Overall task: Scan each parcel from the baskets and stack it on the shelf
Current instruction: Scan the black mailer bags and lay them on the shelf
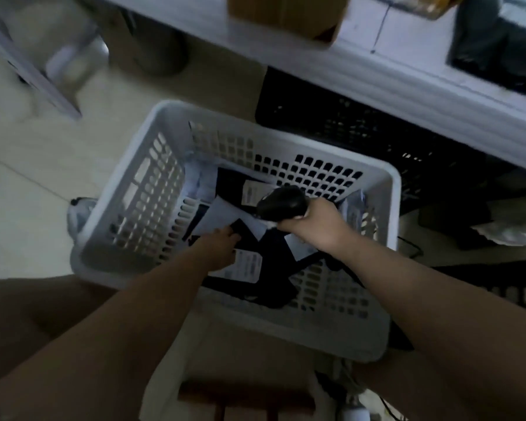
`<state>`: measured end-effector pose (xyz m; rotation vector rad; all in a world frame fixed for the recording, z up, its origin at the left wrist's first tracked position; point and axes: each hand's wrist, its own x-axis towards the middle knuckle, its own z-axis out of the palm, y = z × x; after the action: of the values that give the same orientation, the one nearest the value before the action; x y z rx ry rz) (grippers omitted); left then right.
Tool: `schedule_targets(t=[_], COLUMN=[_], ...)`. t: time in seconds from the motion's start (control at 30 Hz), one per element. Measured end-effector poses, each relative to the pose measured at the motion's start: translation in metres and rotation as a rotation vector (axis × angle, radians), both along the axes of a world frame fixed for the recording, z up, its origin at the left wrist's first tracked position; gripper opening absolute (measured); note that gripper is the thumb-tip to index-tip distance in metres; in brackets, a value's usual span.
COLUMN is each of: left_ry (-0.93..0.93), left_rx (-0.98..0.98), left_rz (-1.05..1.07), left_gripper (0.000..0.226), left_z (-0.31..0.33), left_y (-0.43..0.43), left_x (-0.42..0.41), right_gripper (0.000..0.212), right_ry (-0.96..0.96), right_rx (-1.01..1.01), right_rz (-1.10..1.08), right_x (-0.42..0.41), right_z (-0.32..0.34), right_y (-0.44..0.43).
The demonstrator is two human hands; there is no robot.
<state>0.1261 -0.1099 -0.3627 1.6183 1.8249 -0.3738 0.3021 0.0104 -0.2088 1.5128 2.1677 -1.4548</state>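
Observation:
A white slotted basket (140, 189) sits on the floor below me, holding several black and white parcels with printed labels. My left hand (217, 249) reaches down into it and grips the corner of a black parcel (274, 268) bearing a white label. My right hand (315, 227) hovers over the basket's right half, closed around a black handheld scanner (283, 203) whose head points left and down at the parcels. A white shelf (377, 71) runs across the top right, with a brown cardboard box (286, 16) standing on it.
A black crate (362, 126) stands under the shelf behind the basket. A second white basket rim (164, 375) lies at the bottom. Dark bags rest on the shelf at top right (498, 47). Cables trail on the floor at right. My knee fills the lower left.

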Motion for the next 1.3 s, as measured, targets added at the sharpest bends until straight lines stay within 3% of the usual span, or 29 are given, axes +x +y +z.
schedule_targets(t=[0.07, 0.23, 0.4, 0.5, 0.67, 0.97, 1.03, 1.13, 1.23, 1.3], left_ry=[0.037, 0.209, 0.298, 0.237, -0.023, -0.192, -0.273, -0.442, -0.583, -0.654], left_rx=[-0.068, -0.262, -0.191, -0.202, -0.101, 0.544, 0.687, 0.833, 0.939, 0.986], left_rz=[-0.008, -0.099, -0.227, -0.209, 0.08, 0.382, 0.471, 0.621, 0.732, 0.786], left_gripper=[0.058, 0.062, 0.043, 0.043, 0.035, 0.023, 0.015, 0.006, 0.026, 0.026], left_z=[-0.019, -0.03, -0.018, 0.001, 0.068, 0.243, 0.274, 0.304, 0.324, 0.333], left_y=[0.003, 0.013, 0.019, 0.017, 0.018, 0.0, -0.004, -0.009, -0.011, -0.01], left_x=[-0.006, -0.005, -0.005, -0.006, -0.009, -0.009, -0.005, 0.005, 0.013, 0.019], right_gripper=[0.024, 0.037, 0.031, 0.018, 0.023, 0.025, 0.017, 0.023, 0.026, 0.026], right_ry=[-0.033, -0.115, -0.123, -0.098, -0.052, 0.215, 0.326, 0.555, 0.737, 0.789], right_rx=[-0.032, -0.083, -0.088, -0.075, 0.055, 0.462, 0.52, 0.558, 0.497, 0.448], right_rz=[-0.005, 0.005, -0.027, -0.032, 0.01, 0.036, -0.021, -0.157, -0.268, -0.305], right_x=[-0.003, -0.006, -0.006, -0.006, -0.004, 0.006, 0.016, 0.037, 0.059, 0.066], right_z=[-0.02, -0.05, -0.052, -0.039, 0.007, 0.166, 0.2, 0.234, 0.244, 0.245], right_y=[0.003, 0.009, 0.012, 0.011, 0.006, -0.001, -0.007, -0.02, -0.035, -0.044])
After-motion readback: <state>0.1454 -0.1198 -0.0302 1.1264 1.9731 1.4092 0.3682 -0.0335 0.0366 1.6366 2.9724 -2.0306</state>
